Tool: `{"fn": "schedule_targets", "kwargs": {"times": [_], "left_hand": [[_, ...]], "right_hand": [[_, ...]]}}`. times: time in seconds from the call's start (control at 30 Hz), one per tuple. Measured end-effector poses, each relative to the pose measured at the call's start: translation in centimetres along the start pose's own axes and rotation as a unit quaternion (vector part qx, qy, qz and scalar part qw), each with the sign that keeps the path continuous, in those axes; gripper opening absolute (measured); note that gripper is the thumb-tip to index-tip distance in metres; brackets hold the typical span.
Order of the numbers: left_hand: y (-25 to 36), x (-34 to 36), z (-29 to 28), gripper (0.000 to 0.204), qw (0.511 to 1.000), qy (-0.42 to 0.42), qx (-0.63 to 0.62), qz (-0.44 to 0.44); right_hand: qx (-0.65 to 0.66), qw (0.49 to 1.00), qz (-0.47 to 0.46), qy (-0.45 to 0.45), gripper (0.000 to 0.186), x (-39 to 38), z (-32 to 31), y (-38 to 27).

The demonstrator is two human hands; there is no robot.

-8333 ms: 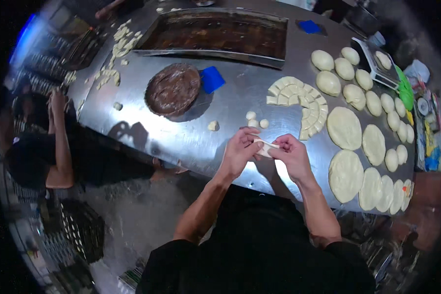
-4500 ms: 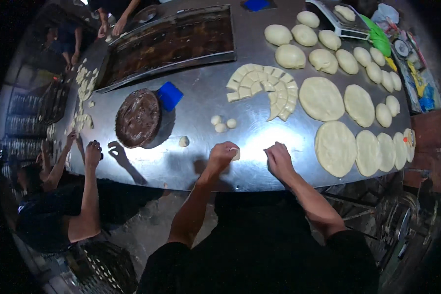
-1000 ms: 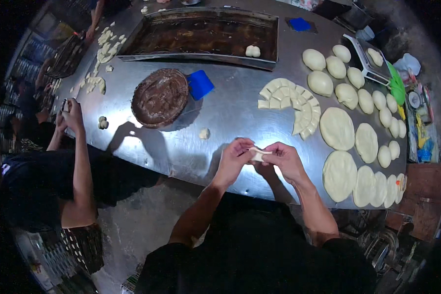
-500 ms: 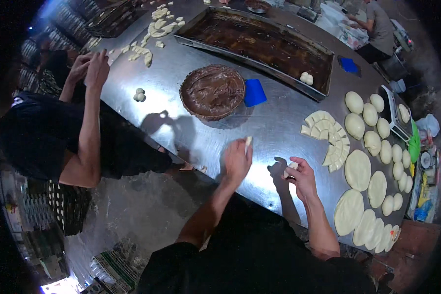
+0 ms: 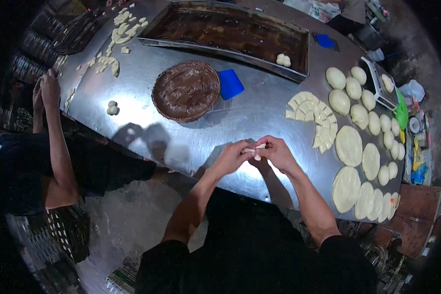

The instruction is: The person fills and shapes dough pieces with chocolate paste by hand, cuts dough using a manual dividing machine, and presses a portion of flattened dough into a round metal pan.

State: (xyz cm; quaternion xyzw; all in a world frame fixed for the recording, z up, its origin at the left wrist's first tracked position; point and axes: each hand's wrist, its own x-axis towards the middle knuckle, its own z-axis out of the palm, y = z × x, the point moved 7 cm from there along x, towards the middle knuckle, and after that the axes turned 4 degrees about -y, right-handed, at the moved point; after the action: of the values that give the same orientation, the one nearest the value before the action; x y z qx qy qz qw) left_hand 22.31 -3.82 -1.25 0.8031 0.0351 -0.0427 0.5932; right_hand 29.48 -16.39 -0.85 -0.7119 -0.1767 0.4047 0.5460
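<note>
My left hand (image 5: 234,158) and my right hand (image 5: 278,154) meet over the near edge of the steel table, fingers pinched together. Between them is a small piece of pale dough (image 5: 257,157), mostly hidden by the fingertips. Further off to the left sits a bowl of brown, chocolate-like paste (image 5: 187,93), with a blue scraper (image 5: 231,84) against its right side. Right of my hands lies a curved band of cut dough pieces (image 5: 323,119). Flattened dough rounds (image 5: 348,146) rest beyond it, near several smooth dough balls (image 5: 339,102).
At the back stands a long metal tray (image 5: 220,58), dark inside, with a cluster of dough balls (image 5: 283,60) in its corner. Another person's hands (image 5: 47,90) are raised at the left. Dough scraps (image 5: 108,64) lie back left. A scale (image 5: 380,81) stands far right.
My hands have come together from apart, each bringing its small dough piece. The view has shifted, so the table's things appear further left and higher.
</note>
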Motion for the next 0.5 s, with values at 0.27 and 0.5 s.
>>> {"fn": "schedule_targets", "kwargs": {"times": [0.27, 0.5], "left_hand": [[-3.0, -0.3, 0.4, 0.031, 0.888, 0.137, 0.416, 0.142], [4.8, -1.7, 7.4, 0.057, 0.996, -0.01, 0.084, -0.013]], "right_hand": [[0.297, 0.951, 0.018, -0.089, 0.019, -8.5, -4.1, 0.4], [0.243, 0.967, -0.057, 0.051, 0.03, -12.0, -7.1, 0.4]]}}
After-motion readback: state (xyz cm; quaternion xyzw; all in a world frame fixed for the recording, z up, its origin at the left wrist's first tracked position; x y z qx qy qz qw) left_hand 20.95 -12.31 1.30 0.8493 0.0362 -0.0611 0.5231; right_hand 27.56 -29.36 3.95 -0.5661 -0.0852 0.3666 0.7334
